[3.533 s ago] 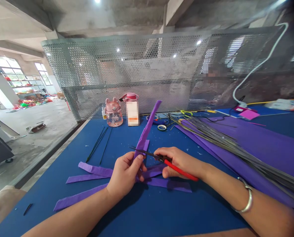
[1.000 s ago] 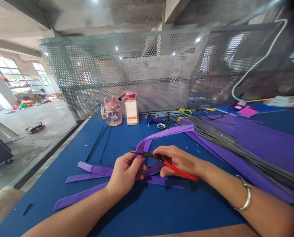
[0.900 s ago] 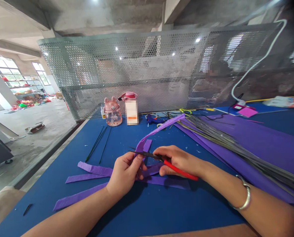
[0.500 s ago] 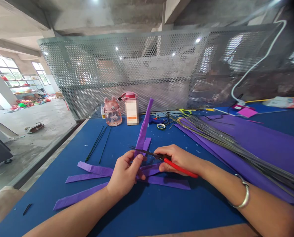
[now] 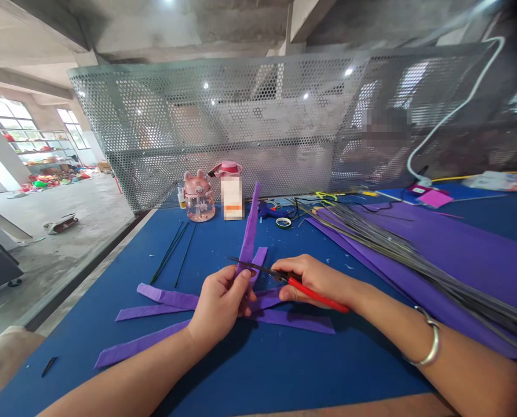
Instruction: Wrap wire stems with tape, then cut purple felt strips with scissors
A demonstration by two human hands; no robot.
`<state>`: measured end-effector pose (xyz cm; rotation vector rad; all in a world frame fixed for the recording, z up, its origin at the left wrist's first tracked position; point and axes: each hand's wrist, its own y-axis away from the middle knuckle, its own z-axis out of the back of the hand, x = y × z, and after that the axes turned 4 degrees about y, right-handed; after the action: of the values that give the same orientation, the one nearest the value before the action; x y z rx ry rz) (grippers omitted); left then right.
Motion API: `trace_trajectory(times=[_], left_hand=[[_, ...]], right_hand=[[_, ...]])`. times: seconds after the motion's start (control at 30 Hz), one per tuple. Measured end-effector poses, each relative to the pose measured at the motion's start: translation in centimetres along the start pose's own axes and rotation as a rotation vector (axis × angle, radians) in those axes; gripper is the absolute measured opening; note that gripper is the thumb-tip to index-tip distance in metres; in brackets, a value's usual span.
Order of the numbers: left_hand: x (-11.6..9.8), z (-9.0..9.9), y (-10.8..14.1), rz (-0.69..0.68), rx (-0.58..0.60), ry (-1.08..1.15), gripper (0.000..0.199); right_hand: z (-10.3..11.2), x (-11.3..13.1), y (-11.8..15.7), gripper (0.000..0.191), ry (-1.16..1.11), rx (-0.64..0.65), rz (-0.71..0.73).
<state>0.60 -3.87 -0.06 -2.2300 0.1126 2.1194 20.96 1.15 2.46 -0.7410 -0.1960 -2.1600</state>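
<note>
My left hand (image 5: 221, 304) pinches an upright purple strip (image 5: 250, 231), which looks like soft paper or fabric, between thumb and fingers. In my right hand (image 5: 308, 279) are red-handled scissors (image 5: 317, 296), their dark blades pointing left and lying across the strip just above my left thumb. Whether the blades cut into it I cannot tell. A shorter purple piece (image 5: 259, 258) rises beside the blades. Below and around my left hand, several more purple strips (image 5: 143, 343) lie crossed on the blue table (image 5: 258, 376).
To the right, a bundle of thin grey-green wires (image 5: 384, 246) rests on large purple sheets (image 5: 471, 243). Dark green stems (image 5: 169, 253) lie left. At the back stand a pink bottle (image 5: 200, 200), a tape roll (image 5: 283, 222), a blue tool (image 5: 276, 212) and a perforated metal screen (image 5: 224, 124).
The upright strip's top has tipped slightly left and lower. My left fingers have shifted a little around its base; the right hand and scissors stay nearly in place.
</note>
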Motion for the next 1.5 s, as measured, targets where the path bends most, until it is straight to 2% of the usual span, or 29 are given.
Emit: trace_trajectory(times=[0.1,0.27,0.4,0.87,1.1,1.33,1.5], left_hand=[[-0.09,-0.02,0.01,-0.005,-0.005,0.005,0.033],[-0.26,0.03,-0.03,-0.039,-0.042,0.022,0.033],[-0.1,0.05,-0.13,-0.067,-0.047,0.018,0.033],[-0.16,-0.06,0.3,-0.082,-0.002,-0.053,0.034],[-0.22,-0.08,0.21,-0.078,-0.006,-0.016,0.032],[-0.18,-0.07,0.16,-0.047,0.001,0.002,0.033],[-0.44,0.02,0.28,-0.051,0.024,-0.032,0.032]], right_hand=[[0.02,0.03,0.01,0.04,-0.003,0.008,0.001],[0.05,0.03,-0.09,0.053,0.072,-0.031,0.027],[-0.02,-0.02,-0.18,0.057,0.095,-0.038,0.036],[-0.36,0.01,-0.18,0.06,-0.052,-0.022,0.067],[-0.52,-0.28,-0.08,0.055,-0.043,-0.05,0.083],[-0.48,0.15,-0.06,0.033,-0.018,-0.04,0.011],[-0.43,0.27,-0.03,0.025,-0.022,-0.036,0.003]])
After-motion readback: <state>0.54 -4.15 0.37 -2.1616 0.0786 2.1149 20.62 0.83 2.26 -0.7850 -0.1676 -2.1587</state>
